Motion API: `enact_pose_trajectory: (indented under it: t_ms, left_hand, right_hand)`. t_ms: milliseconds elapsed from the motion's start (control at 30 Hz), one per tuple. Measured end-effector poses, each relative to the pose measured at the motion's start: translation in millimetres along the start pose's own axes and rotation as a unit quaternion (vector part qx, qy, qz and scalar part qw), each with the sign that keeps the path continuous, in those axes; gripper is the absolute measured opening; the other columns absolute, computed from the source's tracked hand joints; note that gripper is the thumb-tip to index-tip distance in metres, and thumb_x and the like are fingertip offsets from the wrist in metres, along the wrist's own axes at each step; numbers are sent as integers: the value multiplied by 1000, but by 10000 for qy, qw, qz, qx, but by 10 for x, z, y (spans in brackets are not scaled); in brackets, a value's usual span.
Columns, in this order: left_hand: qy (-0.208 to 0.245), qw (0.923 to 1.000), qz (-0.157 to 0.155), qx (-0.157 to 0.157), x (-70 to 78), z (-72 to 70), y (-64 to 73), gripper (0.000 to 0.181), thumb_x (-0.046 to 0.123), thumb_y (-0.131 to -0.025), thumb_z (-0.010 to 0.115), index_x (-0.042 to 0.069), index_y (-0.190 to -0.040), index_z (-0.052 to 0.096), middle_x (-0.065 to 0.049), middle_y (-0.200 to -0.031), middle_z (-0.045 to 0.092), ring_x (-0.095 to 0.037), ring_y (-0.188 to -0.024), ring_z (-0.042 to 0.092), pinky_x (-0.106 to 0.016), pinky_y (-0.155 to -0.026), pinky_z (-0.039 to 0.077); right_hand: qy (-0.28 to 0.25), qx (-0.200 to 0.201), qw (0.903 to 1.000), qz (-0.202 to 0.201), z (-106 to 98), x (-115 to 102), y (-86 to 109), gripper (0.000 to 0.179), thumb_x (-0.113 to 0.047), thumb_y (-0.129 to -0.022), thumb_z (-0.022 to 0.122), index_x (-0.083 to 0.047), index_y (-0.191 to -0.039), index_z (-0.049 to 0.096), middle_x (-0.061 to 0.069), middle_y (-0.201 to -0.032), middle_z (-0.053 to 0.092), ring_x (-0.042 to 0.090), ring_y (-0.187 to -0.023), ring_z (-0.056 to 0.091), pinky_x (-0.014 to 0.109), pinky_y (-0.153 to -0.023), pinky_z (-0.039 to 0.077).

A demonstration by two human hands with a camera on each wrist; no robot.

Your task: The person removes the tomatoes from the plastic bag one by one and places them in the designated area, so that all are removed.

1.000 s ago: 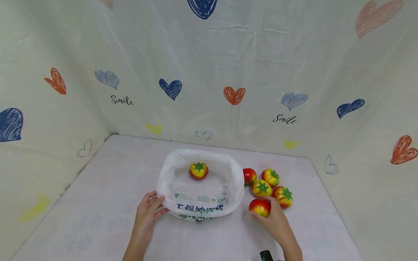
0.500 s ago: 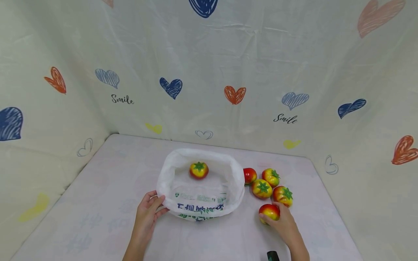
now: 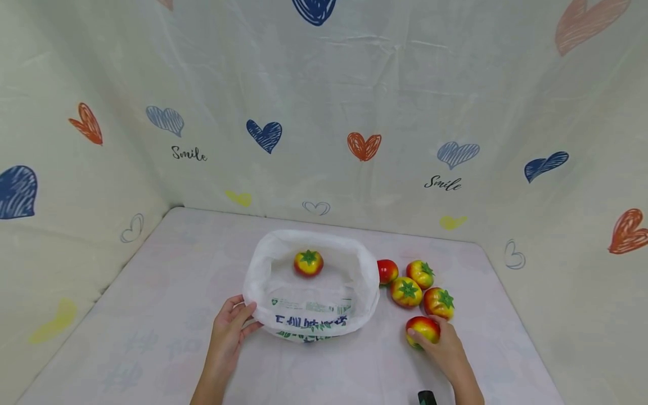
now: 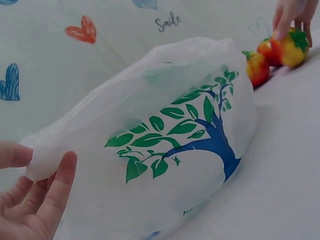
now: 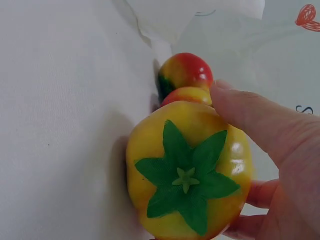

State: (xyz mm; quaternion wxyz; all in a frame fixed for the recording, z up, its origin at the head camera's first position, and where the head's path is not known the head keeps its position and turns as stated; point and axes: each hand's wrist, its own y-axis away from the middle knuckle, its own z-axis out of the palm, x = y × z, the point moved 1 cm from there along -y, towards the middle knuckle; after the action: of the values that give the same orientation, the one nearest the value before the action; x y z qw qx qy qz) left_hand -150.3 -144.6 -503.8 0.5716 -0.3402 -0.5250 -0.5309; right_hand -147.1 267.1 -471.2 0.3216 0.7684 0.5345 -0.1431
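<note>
A white plastic bag stands with its mouth open and rim folded out; green leaves and a blue tree are printed on its side. My left hand pinches the bag's left rim between thumb and fingers. Inside the bag sits one red-and-yellow tomato with a green leafy top. To the right of the bag, my right hand grips another tomato, its thumb and fingers on opposite sides. In the right wrist view, that tomato's green star-shaped top faces the camera.
Several more tomatoes cluster right of the bag, just beyond my right hand; the leftmost red one is partly hidden by the bag. A dark cylindrical end shows at the bottom edge. Behind the table hangs a heart-printed curtain.
My right hand has moved right and slightly toward me with the tomato, away from the bag. My left hand keeps its hold on the rim, and the other tomatoes stay put.
</note>
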Motion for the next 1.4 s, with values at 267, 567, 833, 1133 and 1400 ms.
enact_pose_trajectory:
  t_ms: [267,567,833,1133,1400]
  left_hand:
    - [33,9995,-223,231,-216,-70,-151,54,37,-79,67,13,-120,42,-4,-105,59,-13,-87,63,-30,-74,56]
    - [104,9999,87,-31,-148,-56,-93,47,32,-84,63,9,-120,42,-2,-103,60,-12,-85,63,-29,-71,56]
    - [182,9996,208,-105,-79,-23,-37,40,26,-86,61,9,-117,43,0,-99,61,-11,-83,63,-28,-70,56]
    - [-83,9990,-414,124,336,143,191,43,21,-88,58,4,-121,37,8,-92,59,-6,-81,60,-24,-72,55]
    - [267,9995,161,-76,-154,-71,-98,39,27,-85,62,12,-117,44,2,-99,62,-10,-83,63,-28,-70,56]
  right_hand:
    - [-95,12,10000,16,-51,35,14,98,-67,-73,56,2,-136,25,31,-133,27,46,-119,30,62,-100,29]
    - [-217,109,9997,30,-119,28,38,95,-64,-73,59,3,-133,28,29,-127,36,42,-112,41,54,-95,41]
    - [-205,225,9995,-69,-87,8,22,84,-59,-74,61,0,-128,39,26,-122,43,37,-107,42,53,-93,43]
    - [-178,479,9983,-271,-65,-6,-43,80,-54,-80,58,5,-130,35,29,-127,36,39,-110,41,53,-94,41]
    - [-211,694,9965,-419,-141,-104,24,72,-48,-84,57,4,-129,37,27,-123,39,38,-109,43,52,-92,42]
